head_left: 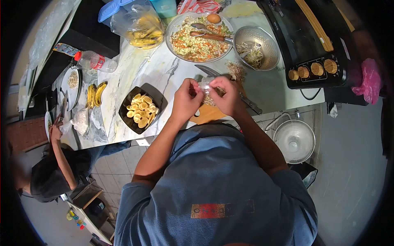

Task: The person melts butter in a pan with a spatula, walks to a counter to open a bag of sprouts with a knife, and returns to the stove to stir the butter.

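Two hands (pixel 186 99) pinching clear plastic bag (pixel 205 85) | grey-veined white countertop (pixel 141 70) | tiled floor (pixel 117 162) below

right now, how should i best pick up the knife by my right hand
Take the knife by its dark handle, probably coming from the near right: the handle lies on that side, while the blade points away to the far left. Your right hand hides its middle and pinches a plastic bag, so it would likely need to let go first.
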`<state>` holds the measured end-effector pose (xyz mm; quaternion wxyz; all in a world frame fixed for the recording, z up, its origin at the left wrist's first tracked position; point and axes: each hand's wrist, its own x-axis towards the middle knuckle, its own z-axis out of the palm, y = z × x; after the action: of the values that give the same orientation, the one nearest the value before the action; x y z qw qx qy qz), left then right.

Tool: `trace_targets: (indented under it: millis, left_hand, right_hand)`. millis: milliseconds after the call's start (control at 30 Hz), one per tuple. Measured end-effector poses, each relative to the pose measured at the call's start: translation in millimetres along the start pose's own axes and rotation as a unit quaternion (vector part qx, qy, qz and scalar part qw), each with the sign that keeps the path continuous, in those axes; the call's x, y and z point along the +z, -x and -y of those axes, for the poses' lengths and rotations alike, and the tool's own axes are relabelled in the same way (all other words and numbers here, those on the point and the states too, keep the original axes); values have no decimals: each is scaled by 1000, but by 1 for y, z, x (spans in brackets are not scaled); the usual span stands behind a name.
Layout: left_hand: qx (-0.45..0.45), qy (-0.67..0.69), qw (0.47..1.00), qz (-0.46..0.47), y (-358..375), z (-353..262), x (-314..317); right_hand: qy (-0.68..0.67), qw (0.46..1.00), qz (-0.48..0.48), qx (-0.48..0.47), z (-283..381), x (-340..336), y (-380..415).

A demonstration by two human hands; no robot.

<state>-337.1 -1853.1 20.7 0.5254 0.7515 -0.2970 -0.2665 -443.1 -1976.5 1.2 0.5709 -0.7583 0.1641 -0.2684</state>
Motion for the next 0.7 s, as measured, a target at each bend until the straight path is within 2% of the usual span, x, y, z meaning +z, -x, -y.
trace_targets:
  millis: [100, 200, 300, 400, 467, 633, 700]
  left_hand:
    - [-18, 16, 1000, -1, 0, 2, 0]
    - [-24, 23, 999, -1, 1, 1, 1]
    - [-13, -8, 1000, -9, 1, 0, 2]
    - [3, -26, 999, -22, 1, -1, 1]
    - [-50, -81, 994, 45, 0, -3, -4]
    - [-73, -15, 997, 25, 1, -1, -1]
    - [-75, -6, 997, 20, 2, 1, 3]
  right_hand:
    - [-20, 999, 14, 46, -4, -3, -1]
    - [-59, 995, 69, 36, -14, -6, -5]
    - [-68, 995, 72, 5, -10, -7, -6]
    - [-79, 994, 71, 31, -9, -9, -6]
    - [-54, 996, 64, 19, -4, -8, -6]
    - [1, 996, 89, 30, 5, -14, -8]
    - [-61, 991, 115, 40, 3, -16, -9]
